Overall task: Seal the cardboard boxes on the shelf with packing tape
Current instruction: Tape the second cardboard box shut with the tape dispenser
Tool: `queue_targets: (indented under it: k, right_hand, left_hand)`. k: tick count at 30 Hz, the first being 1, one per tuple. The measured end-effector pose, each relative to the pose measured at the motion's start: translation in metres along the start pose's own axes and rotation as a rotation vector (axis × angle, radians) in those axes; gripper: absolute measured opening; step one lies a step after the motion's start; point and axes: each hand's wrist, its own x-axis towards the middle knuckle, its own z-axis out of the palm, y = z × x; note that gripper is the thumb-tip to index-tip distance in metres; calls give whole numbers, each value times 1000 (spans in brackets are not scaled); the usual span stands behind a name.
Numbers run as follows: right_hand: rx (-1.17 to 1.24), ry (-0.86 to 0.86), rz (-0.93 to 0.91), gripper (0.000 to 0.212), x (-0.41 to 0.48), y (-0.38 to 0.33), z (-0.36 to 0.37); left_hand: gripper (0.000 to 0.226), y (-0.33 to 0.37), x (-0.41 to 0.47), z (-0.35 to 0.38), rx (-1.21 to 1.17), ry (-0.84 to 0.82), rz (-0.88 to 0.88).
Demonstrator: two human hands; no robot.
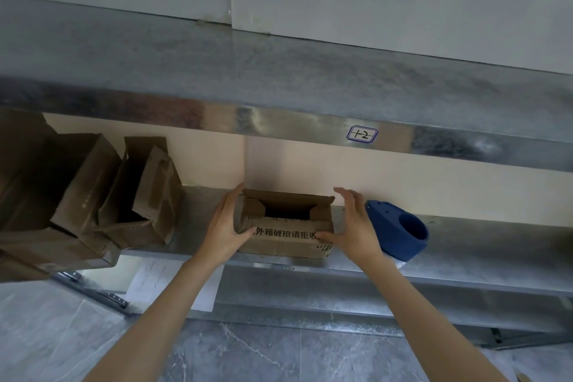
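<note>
Box pile [77, 195] left, blue object [393, 232] right

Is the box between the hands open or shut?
Open: the box has its top flaps apart, showing a dark hollow inside; no tape crosses them.
</note>
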Motion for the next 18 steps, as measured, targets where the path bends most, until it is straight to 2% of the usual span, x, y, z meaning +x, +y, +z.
queue_targets:
  k: [2, 5, 8, 12, 14, 16, 18]
  right_hand:
    - [-73, -20, -77, 100, 0, 0, -1]
    - [-178, -106, -187, 72, 0, 4, 2]
    - [-133, -112, -214, 47, -5, 7, 8]
    - [-104, -83, -178, 38, -9, 10, 14]
    - [-127, -8, -147, 34, -8, 5, 18]
    - [-155, 43, -131, 36, -6, -2, 23]
    - [-207, -2, -149, 41, -4, -5, 30]
  left_hand:
    - [81, 0, 1, -1, 31, -26, 29]
    - [52, 0, 0, 0, 19, -29, 84]
    - [36, 0, -6, 6, -24, -27, 49]
    - [37, 5, -5, 18, -26, -34, 32]
    - [40, 9, -4, 25, -15, -29, 27]
    - [43, 14, -4, 37, 1, -31, 36]
    - [44, 21, -6, 49, 21, -31, 36]
